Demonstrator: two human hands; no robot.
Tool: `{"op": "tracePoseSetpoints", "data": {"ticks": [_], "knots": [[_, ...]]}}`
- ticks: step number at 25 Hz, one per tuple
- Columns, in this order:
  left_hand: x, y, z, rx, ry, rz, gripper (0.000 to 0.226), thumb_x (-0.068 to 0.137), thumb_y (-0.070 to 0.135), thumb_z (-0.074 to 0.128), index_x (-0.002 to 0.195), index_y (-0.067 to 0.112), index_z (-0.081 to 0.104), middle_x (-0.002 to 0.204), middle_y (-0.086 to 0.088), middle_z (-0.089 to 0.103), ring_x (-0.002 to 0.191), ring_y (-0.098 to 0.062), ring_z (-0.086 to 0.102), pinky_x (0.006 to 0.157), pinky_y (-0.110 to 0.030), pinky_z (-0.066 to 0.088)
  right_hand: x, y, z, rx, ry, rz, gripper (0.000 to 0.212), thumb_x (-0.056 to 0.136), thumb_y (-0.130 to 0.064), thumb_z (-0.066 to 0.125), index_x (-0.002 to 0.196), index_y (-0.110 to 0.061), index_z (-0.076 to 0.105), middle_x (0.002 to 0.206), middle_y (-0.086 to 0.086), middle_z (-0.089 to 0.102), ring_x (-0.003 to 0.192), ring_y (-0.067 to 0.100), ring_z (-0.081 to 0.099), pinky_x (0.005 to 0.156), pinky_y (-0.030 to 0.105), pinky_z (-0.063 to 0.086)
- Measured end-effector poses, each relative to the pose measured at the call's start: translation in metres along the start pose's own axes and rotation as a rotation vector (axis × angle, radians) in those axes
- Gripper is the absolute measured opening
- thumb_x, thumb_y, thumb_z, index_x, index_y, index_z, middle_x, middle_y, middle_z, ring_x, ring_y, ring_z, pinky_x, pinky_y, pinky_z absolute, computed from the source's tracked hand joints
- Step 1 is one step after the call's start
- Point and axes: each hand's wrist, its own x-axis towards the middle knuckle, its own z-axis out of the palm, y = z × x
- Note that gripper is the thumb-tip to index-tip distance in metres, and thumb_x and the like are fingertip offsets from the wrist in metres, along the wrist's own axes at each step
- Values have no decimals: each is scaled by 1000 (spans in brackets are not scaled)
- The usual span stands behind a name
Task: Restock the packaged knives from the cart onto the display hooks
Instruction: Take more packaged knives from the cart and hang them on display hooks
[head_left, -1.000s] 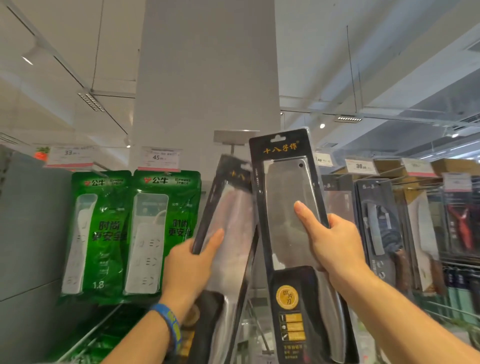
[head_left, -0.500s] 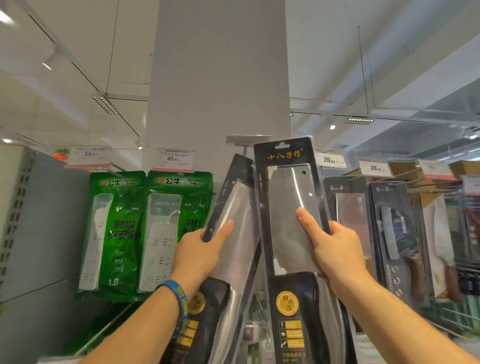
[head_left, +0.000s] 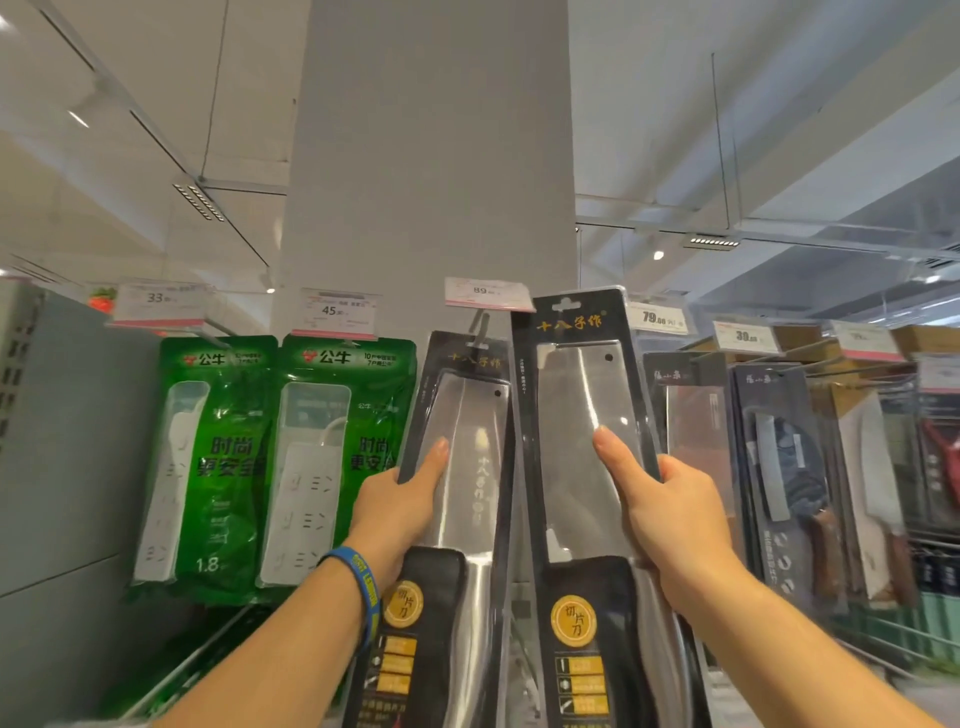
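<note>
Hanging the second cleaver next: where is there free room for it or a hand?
Free: front stretch of the 89 hook, between its price tag and the left pack; also the narrow gap between that and the right pack. Crowded: green power strip packs leftward, knife packs rightward.

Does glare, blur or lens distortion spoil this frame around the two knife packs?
Head view: pale glare on the right knife pack and left knife pack, gold print legible; right hand and left hand sharp; right-edge packs smeared; wide-angle stretches the frame edges.
</note>
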Motion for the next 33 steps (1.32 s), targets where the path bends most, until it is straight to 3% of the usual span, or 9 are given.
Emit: {"op": "tracePoseSetpoints", "data": {"ticks": [4, 7, 10, 13, 16, 21, 26, 30, 33], "knots": [[22, 11, 4, 165, -156, -195, 90, 86, 69, 55, 142, 0, 46, 129, -12, 60, 116, -30, 58, 104, -37, 43, -4, -1, 13, -59, -40, -24, 74, 69, -87, 59, 99, -22, 42, 98, 2, 44, 95, 20, 43, 83, 42, 44], [28, 18, 12, 483, -121, -101, 69, 98, 51, 51, 144, 0, 41, 129, -16, 58, 114, -33, 57, 98, -37, 46, -3, 0, 18, -24, -63, 1, 86, 68, -87, 61, 105, -9, 54, 109, 6, 59, 104, 24, 57, 91, 43, 50], [22, 32, 5, 492, 109, 257, 61, 93, 42, 62, 143, 16, 41, 140, -8, 52, 123, -28, 54, 102, -40, 47, -1, 3, 16, -16, -59, 13, 96, 67, -87, 62, 112, -2, 59, 116, 12, 65, 110, 29, 62, 95, 48, 53], [17, 80, -13, 427, 249, 756, 66, 89, 39, 68, 146, 26, 37, 145, 0, 45, 127, -18, 48, 105, -40, 46, -2, 3, 19, -29, -73, -6, 76, 66, -89, 60, 98, -22, 46, 98, 9, 53, 95, 24, 53, 84, 41, 45], [19, 143, -23, 786, 300, 1101, 72, 90, 38, 67, 152, 29, 31, 157, 1, 34, 138, -23, 38, 109, -43, 41, -7, 5, 29, -1, -76, -16, 68, 63, -89, 62, 76, -26, 39, 76, 1, 42, 79, 20, 45, 74, 38, 40], [24, 174, -28, 1235, 205, 1135, 41, 100, 40, 52, 140, 33, 54, 153, 9, 43, 131, -22, 50, 103, -44, 47, -17, 8, 47, -23, -50, -62, 74, 61, -90, 61, 63, -20, 37, 53, -10, 35, 56, 12, 35, 59, 34, 34], [26, 160, -33, 1173, 193, 1164, 38, 104, 38, 42, 139, 32, 56, 148, 13, 47, 126, -21, 57, 100, -41, 50, -22, 7, 59, -19, -30, -99, 74, 65, -85, 65, 78, -27, 22, 59, -18, 21, 60, 4, 18, 55, 32, 30], [27, 163, -30, 1187, 148, 1124, 39, 105, 37, 41, 140, 31, 54, 145, 9, 53, 124, -23, 57, 100, -43, 49, -17, 2, 60, 10, -34, -91, 73, 67, -83, 68, 60, -20, 31, 45, -10, 33, 44, 7, 30, 54, 32, 31], [24, 165, -29, 1193, 177, 1143, 38, 105, 38, 39, 138, 29, 58, 130, 2, 66, 108, -25, 64, 89, -42, 53, -11, -6, 68, 12, -76, -78, 71, 66, -86, 64, 67, -16, 52, 63, -2, 56, 59, 10, 50, 61, 41, 45]]}}
